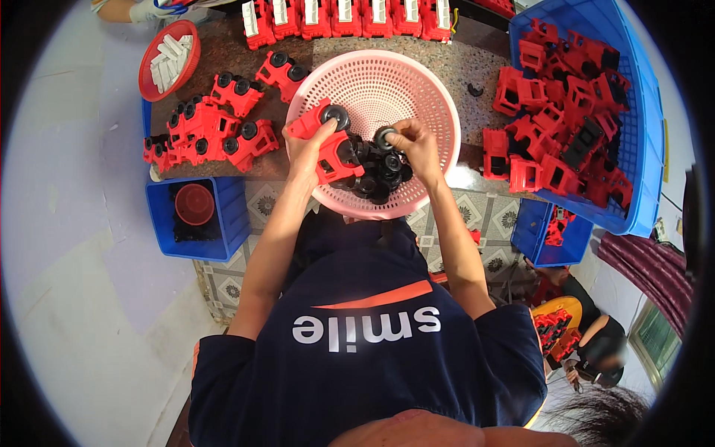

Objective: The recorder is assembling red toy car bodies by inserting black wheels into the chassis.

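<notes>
Over the pink basket (439, 112) my left hand (305, 149) is closed around a red toy truck body (335, 156), which has a black wheel (337, 115) at its upper end, close to my thumb. Between the thumb and fingers of my right hand (418, 149) is another black toy wheel (384, 137), held a little to the right of the truck body. Several loose black wheels (391, 170) lie heaped in the basket below both hands. The lower part of the truck body overlaps this heap, and part of it is hidden by my left hand.
Left of the basket lie several wheeled red trucks (205, 130) and a red bowl of white pieces (170, 65). Red trucks with white parts (345, 16) line the back. A blue crate (646, 149) at right holds red bodies; blue bins (237, 216) stand below. Another person (599, 346) is lower right.
</notes>
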Available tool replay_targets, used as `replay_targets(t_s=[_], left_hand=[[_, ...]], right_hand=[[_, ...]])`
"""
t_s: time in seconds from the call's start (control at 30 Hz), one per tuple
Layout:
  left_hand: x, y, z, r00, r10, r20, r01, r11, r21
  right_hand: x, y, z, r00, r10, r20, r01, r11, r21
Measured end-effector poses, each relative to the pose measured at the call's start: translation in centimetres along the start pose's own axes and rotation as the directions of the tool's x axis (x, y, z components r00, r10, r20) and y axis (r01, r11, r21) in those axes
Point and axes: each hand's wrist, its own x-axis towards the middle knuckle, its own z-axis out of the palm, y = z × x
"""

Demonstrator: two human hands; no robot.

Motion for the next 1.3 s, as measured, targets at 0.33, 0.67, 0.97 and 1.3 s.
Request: replay_targets(t_s=[0.33, 0.67, 0.97, 1.3], left_hand=[[-0.6, 0.9, 1.6, 0.998, -0.002, -0.060, 0.010, 0.992, 0.126], [-4.5, 0.6, 1.5, 0.980, -0.118, 0.159, 0.082, 0.973, 0.216], [-6.2, 2.9, 3.1, 0.971, -0.087, 0.222, 0.057, 0.989, 0.135], [-8.3, 3.1, 2.1, 0.934, -0.054, 0.354, 0.017, 0.994, 0.106]], right_hand=[[-2.3, -1.6, 3.3, 0.977, -0.106, 0.183, 0.155, 0.946, -0.285], [-2.8, -3.5, 4.1, 0.991, -0.045, 0.130, 0.054, 0.996, -0.068], [-4.9, -4.7, 4.0, 0.976, 0.010, 0.219, -0.028, 0.996, 0.082], [-6.4, -5.9, 4.6, 0.940, 0.002, 0.341, -0.076, 0.976, 0.203]])
